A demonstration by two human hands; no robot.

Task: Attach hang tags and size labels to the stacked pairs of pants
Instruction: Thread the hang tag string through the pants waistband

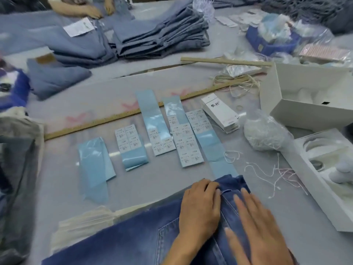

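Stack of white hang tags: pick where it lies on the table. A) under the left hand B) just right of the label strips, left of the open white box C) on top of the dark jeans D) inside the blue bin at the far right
B: the stack of white hang tags lies on the table just right of the label strips and left of the open white box.

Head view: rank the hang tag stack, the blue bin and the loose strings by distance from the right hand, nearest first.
1. Loose strings, just right of and beyond the right hand.
2. Hang tag stack, mid-table, ahead.
3. Blue bin, far right corner.
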